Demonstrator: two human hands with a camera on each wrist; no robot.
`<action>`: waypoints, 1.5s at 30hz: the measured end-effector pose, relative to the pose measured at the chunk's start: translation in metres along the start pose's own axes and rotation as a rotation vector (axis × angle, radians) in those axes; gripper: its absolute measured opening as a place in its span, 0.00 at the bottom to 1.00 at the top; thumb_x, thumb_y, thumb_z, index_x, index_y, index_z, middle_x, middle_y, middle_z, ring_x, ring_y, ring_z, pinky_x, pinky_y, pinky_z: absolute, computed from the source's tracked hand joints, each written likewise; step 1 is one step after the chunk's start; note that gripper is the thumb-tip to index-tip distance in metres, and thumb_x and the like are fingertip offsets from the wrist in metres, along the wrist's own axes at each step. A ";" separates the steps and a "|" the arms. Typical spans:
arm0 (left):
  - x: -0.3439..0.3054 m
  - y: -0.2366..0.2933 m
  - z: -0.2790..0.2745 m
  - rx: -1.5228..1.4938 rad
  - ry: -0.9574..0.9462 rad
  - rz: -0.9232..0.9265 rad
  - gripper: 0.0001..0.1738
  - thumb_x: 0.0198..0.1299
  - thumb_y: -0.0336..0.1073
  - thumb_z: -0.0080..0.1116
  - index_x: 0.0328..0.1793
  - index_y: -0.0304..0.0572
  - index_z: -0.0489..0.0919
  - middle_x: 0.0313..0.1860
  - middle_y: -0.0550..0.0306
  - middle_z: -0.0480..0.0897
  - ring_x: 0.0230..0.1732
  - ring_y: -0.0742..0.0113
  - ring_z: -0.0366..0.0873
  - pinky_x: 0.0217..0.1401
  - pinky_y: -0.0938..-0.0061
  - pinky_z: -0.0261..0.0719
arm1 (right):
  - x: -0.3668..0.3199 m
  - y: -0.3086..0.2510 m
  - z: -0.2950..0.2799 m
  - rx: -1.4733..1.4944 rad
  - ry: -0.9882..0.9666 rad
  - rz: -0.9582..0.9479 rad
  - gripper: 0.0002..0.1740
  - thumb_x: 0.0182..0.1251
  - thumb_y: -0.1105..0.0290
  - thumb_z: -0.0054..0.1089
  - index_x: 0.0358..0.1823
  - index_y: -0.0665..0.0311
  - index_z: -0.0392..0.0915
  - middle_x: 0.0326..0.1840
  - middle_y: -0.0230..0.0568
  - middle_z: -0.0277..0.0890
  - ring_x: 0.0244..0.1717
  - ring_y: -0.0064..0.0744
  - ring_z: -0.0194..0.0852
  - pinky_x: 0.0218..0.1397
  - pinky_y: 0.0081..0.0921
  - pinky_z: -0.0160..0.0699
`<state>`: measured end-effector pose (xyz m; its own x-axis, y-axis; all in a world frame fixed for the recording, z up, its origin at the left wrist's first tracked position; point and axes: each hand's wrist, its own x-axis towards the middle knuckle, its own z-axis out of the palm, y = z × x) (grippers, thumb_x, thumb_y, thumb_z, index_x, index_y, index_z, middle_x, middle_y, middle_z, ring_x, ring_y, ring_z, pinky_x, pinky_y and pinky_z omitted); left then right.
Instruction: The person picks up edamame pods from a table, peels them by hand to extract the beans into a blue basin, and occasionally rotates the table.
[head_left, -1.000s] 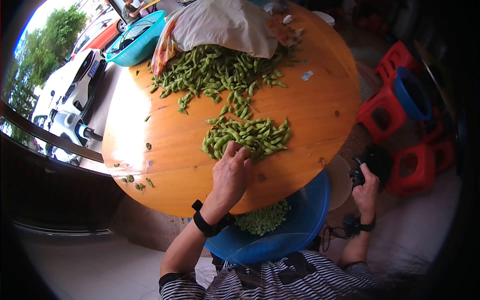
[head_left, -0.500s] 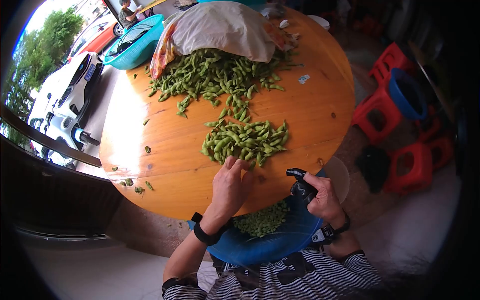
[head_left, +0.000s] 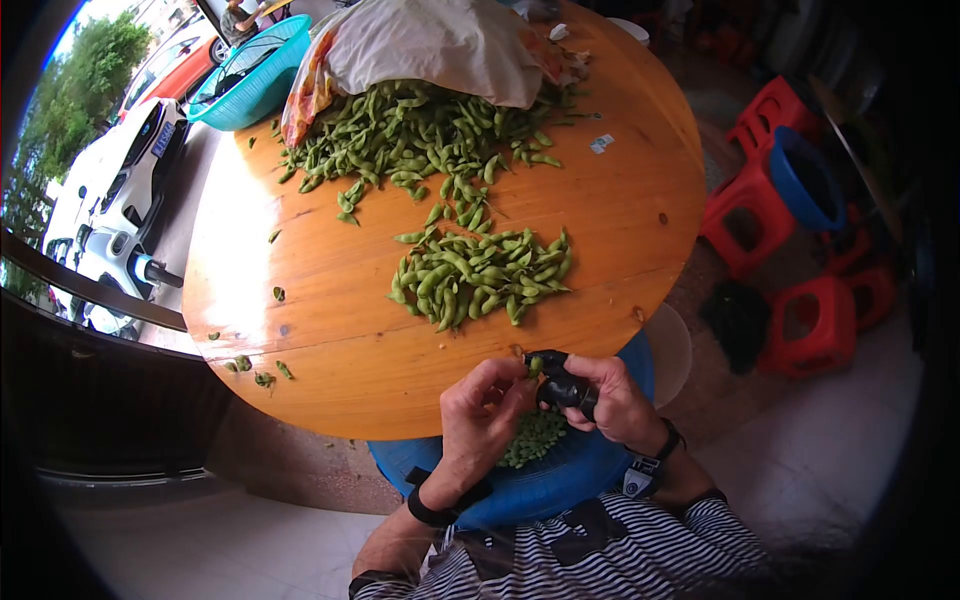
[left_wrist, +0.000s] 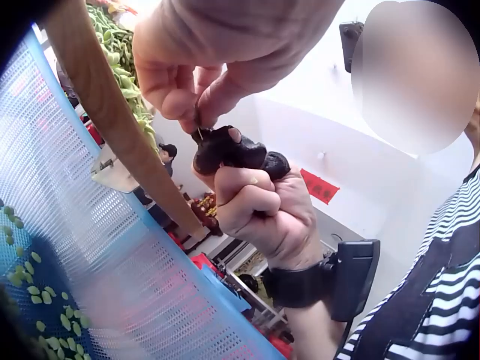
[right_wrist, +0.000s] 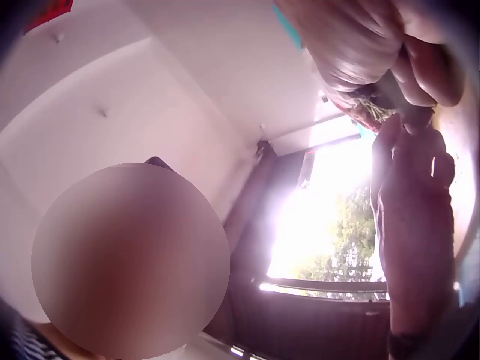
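Beans (head_left: 530,440) barely cover the basket (head_left: 565,482), loads of pods (head_left: 480,275) left to shell. Left hand (head_left: 478,415) pinches a pod (head_left: 533,367), right hand (head_left: 620,400) grips a tool (head_left: 560,386).

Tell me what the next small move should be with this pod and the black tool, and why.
Probably work the pod open against the black tool so its beans drop into the blue basket. The left hand pinches the pod right at the tool's tip, the right hand grips the tool, and both are above the basket, which holds shelled beans.
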<state>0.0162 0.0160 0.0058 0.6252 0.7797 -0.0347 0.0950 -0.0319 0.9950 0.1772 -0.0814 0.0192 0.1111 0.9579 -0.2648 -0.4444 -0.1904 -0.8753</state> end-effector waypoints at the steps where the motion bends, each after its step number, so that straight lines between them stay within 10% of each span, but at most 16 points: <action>1: 0.000 -0.001 0.001 -0.001 -0.001 -0.001 0.05 0.61 0.21 0.63 0.42 0.33 0.80 0.34 0.63 0.83 0.35 0.80 0.80 0.37 0.83 0.81 | 0.000 0.001 -0.001 0.000 0.002 0.001 0.22 0.57 0.89 0.31 0.45 0.73 0.76 0.32 0.38 0.77 0.20 0.16 0.65 0.18 0.13 0.60; 16: 0.001 -0.002 0.013 0.254 0.078 0.225 0.05 0.58 0.19 0.64 0.36 0.34 0.79 0.31 0.58 0.81 0.31 0.73 0.84 0.32 0.80 0.81 | -0.003 0.006 -0.012 -0.028 -0.009 0.006 0.20 0.63 0.84 0.39 0.55 0.73 0.73 0.37 0.36 0.77 0.20 0.13 0.63 0.19 0.11 0.59; 25: 0.020 -0.007 -0.012 -0.913 -0.459 -0.355 0.17 0.60 0.21 0.63 0.52 0.37 0.72 0.33 0.61 0.80 0.27 0.75 0.78 0.23 0.84 0.69 | 0.000 0.013 -0.029 0.481 -0.404 0.077 0.22 0.64 0.71 0.45 0.60 0.69 0.73 0.36 0.35 0.77 0.19 0.07 0.59 0.18 0.09 0.55; 29: 0.023 0.015 -0.004 -0.566 -0.188 -0.388 0.18 0.62 0.28 0.65 0.57 0.37 0.73 0.34 0.60 0.82 0.32 0.75 0.81 0.29 0.83 0.79 | 0.005 -0.002 -0.015 0.082 -0.078 0.072 0.22 0.60 0.78 0.42 0.55 0.68 0.76 0.33 0.37 0.77 0.21 0.14 0.63 0.24 0.13 0.62; 31: 0.026 0.016 0.000 -0.416 -0.197 -0.306 0.18 0.63 0.31 0.65 0.57 0.37 0.74 0.32 0.60 0.83 0.33 0.74 0.82 0.34 0.80 0.83 | 0.015 0.004 -0.008 -0.568 0.092 -0.382 0.22 0.54 0.83 0.43 0.51 0.69 0.77 0.30 0.42 0.75 0.27 0.23 0.70 0.32 0.19 0.69; 36: 0.024 0.014 -0.004 0.244 -0.151 0.018 0.18 0.67 0.32 0.61 0.62 0.37 0.76 0.32 0.62 0.83 0.31 0.76 0.80 0.35 0.82 0.79 | 0.011 -0.007 0.006 -0.688 0.171 -0.448 0.24 0.49 0.86 0.46 0.50 0.70 0.76 0.30 0.47 0.73 0.32 0.33 0.74 0.38 0.25 0.72; 45: 0.021 0.012 0.004 -0.474 -0.096 -0.279 0.19 0.70 0.29 0.49 0.65 0.32 0.74 0.37 0.58 0.83 0.33 0.76 0.78 0.35 0.79 0.76 | 0.009 -0.007 0.017 -0.844 0.213 -0.446 0.22 0.42 0.86 0.48 0.45 0.73 0.74 0.34 0.50 0.68 0.33 0.52 0.72 0.36 0.34 0.74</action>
<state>0.0336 0.0291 0.0170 0.6963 0.6569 -0.2891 -0.0779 0.4696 0.8794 0.1667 -0.0676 0.0298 0.3098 0.9362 0.1659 0.4505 0.0092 -0.8927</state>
